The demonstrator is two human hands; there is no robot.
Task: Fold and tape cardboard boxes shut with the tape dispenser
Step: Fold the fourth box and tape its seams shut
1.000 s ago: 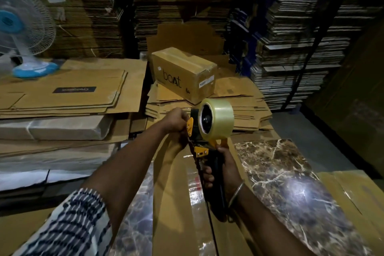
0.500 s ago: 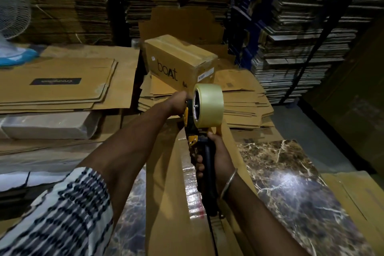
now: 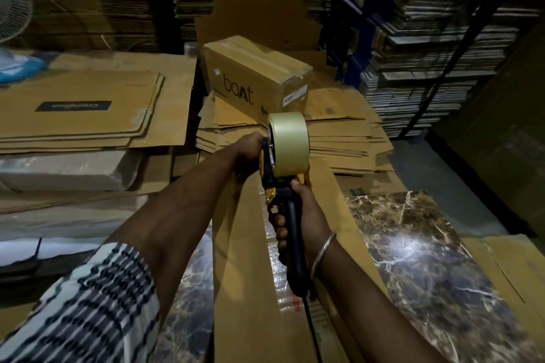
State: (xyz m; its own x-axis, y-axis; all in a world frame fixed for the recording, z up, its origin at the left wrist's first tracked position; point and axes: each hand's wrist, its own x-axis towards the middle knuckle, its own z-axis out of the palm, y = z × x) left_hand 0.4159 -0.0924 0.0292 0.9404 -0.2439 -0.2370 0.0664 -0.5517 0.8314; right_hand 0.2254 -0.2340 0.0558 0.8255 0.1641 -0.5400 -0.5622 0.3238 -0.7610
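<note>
A long brown cardboard box point(image 3: 241, 274) lies on the marble floor in front of me, with a shiny strip of clear tape running along its top seam. My right hand point(image 3: 306, 215) grips the black handle of the tape dispenser point(image 3: 283, 162), whose yellow frame carries a fat roll of clear tape. The dispenser head sits at the box's far end. My left hand point(image 3: 247, 153) holds the far end of the box just left of the dispenser; its fingers curl over the edge and are partly hidden.
A taped box printed "boAt" point(image 3: 256, 76) rests on a pile of flattened cartons point(image 3: 348, 138) straight ahead. More flat cartons point(image 3: 82, 109) are stacked at the left beside a fan point(image 3: 11, 9). Tall cardboard stacks point(image 3: 427, 38) line the back. Marble floor point(image 3: 427, 259) lies right.
The dispenser has travelled away from me along the seam to the box's far end, leaving more tape behind it. My left hand stayed at the far end.
</note>
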